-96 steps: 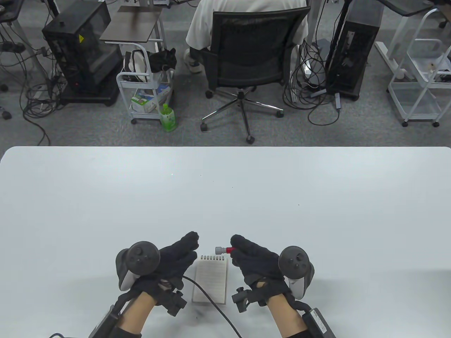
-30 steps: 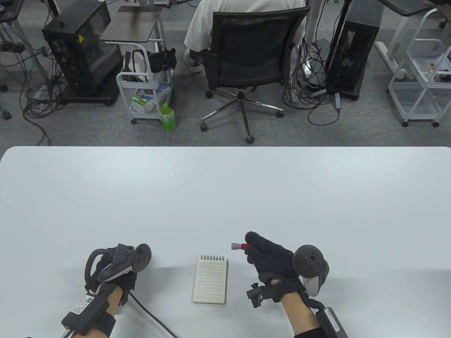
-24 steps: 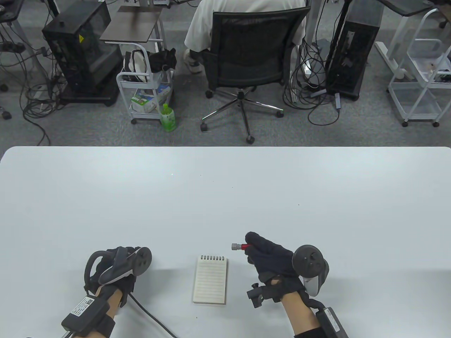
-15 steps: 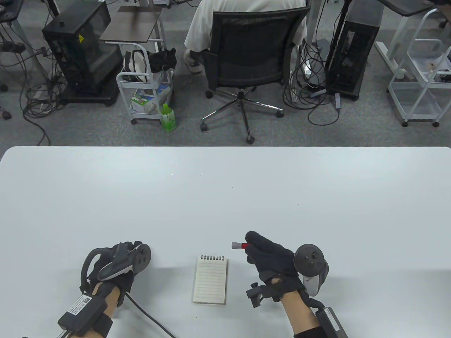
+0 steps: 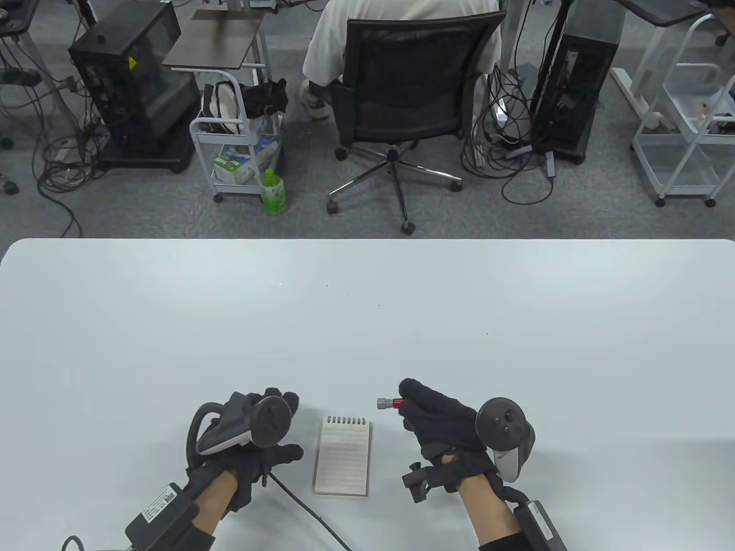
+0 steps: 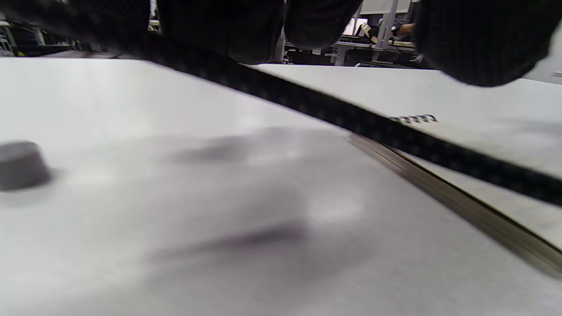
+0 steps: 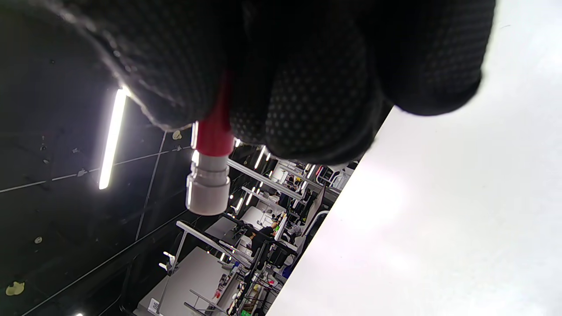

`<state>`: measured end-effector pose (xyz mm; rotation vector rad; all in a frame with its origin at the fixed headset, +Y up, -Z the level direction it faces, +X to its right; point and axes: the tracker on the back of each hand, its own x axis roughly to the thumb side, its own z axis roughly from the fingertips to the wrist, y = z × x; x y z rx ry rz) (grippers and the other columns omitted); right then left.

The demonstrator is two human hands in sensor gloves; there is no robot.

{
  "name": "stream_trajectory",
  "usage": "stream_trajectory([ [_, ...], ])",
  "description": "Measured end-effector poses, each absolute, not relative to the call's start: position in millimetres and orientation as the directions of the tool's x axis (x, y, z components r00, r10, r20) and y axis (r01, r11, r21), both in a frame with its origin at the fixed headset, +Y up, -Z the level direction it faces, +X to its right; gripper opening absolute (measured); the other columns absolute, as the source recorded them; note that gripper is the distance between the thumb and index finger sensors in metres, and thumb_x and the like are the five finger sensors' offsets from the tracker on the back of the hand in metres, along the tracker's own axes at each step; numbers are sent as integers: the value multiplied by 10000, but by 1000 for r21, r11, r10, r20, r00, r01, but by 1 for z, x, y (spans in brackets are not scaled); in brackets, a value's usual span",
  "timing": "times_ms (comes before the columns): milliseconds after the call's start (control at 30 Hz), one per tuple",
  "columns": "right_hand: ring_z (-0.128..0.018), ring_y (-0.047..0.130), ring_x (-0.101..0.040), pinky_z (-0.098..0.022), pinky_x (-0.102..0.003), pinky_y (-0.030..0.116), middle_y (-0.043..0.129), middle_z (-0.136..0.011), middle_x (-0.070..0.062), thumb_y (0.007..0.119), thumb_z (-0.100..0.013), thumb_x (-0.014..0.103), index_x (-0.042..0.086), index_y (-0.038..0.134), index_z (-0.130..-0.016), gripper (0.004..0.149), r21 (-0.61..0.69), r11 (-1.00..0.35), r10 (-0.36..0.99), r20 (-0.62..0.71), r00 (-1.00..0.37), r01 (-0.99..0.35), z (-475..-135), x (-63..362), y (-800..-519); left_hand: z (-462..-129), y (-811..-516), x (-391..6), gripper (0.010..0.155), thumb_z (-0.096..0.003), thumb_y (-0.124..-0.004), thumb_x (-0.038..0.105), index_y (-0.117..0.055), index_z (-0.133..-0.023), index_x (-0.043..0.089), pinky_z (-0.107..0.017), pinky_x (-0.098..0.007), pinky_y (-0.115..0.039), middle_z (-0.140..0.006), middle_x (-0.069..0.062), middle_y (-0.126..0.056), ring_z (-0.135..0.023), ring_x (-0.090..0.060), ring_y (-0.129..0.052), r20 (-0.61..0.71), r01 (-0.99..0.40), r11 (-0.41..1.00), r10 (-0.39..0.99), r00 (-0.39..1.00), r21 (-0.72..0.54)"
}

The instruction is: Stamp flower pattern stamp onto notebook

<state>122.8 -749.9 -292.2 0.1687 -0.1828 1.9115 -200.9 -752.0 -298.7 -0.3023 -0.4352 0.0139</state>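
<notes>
A small spiral notebook (image 5: 342, 456) lies open on the white table (image 5: 367, 321), lined page up, spiral at its far end. My right hand (image 5: 436, 419) grips a red stamp (image 5: 387, 403) in the air just right of the notebook's top, with the grey-white tip pointing left. The right wrist view shows my fingers (image 7: 307, 87) wrapped around the red barrel (image 7: 215, 131) and the tip (image 7: 207, 193) free. My left hand (image 5: 290, 425) is just left of the notebook, fingers spread and empty. The left wrist view shows the notebook's edge (image 6: 461, 210).
A small grey cap-like piece (image 6: 19, 164) stands on the table in the left wrist view. A black cable (image 5: 310, 511) runs from my left wrist across the table's near edge. An office chair (image 5: 407, 86) and carts stand beyond the far edge.
My left hand has moved right, from the table's left part to right beside the notebook, and turned palm down. My right hand holds the stamp in the same place.
</notes>
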Motion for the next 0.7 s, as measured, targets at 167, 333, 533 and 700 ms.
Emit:
stream_trajectory([
  [167, -402, 998, -266, -408, -507, 805, 903, -661, -161, 871, -391, 309, 166, 848, -825, 457, -76, -385, 897, 205, -392, -920, -292, 123, -750, -293, -778, -182, 920, -326, -740, 660, -443, -1074, 214, -647, -684, -486, -1124, -177, -463, -992, -485, -571, 444, 18, 940, 144, 884, -342],
  [333, -407, 982, -270, -416, -516, 791, 887, -666, -169, 859, -404, 310, 161, 836, -831, 454, -69, -387, 899, 193, -393, -920, -293, 122, -752, -290, -788, -174, 937, -323, -737, 666, -410, -1079, 217, -651, -671, -473, -1128, -182, -425, -990, -484, -542, 469, 71, 936, 106, 877, -345],
  [533, -415, 981, -276, -423, -522, 786, 887, -669, -169, 860, -402, 306, 164, 838, -832, 453, -66, -473, 851, 223, -476, -878, -292, 118, -751, -289, -794, -170, 939, -322, -720, 667, -408, -1074, 199, -652, -656, -455, -1124, -184, -406, -992, -499, -468, 481, 106, 935, 74, 874, -337],
  [700, -417, 979, -264, -431, -513, 789, 887, -673, -158, 854, -403, 310, 178, 837, -834, 452, -82, -653, 697, 323, -640, -753, -289, 100, -739, -290, -797, -173, 939, -317, -715, 670, -397, -1070, 209, -659, -646, -438, -1123, -167, -365, -998, -479, -413, 462, 85, 926, 102, 881, -367],
])
